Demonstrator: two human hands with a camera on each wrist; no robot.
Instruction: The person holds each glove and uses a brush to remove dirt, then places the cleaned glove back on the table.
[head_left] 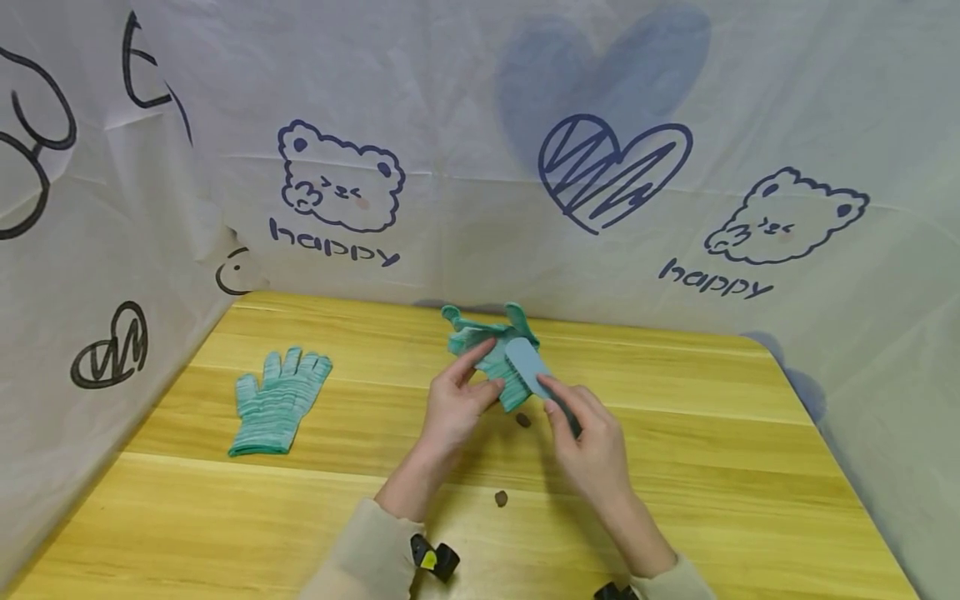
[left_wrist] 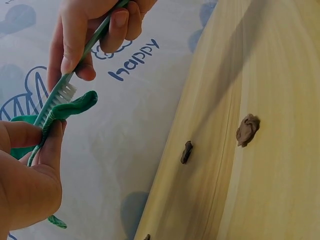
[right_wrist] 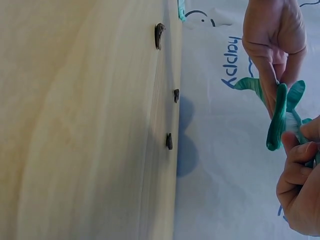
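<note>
My left hand [head_left: 454, 410] pinches a green striped knit glove [head_left: 513, 390] between thumb and fingers, holding it up over the far part of the table. In my right hand [head_left: 597, 442] is a blue-green brush [head_left: 527, 363], gripped by its handle. The brush head lies against the glove. White bristles [left_wrist: 65, 94] show in the left wrist view, beside a green glove finger [left_wrist: 76, 105]. Part of the glove is hidden behind the left hand and the brush. A second, matching glove [head_left: 276, 407] lies flat on the left of the table, fingers pointing away.
Small brown lumps lie on the wooden table [head_left: 712, 467]: one lump [head_left: 501, 498] between the forearms, another dark lump [head_left: 522, 420] below the held glove. The right wrist view shows a further small lump [right_wrist: 176, 95]. White sheeting [head_left: 465, 225] with drawings encloses the back and sides.
</note>
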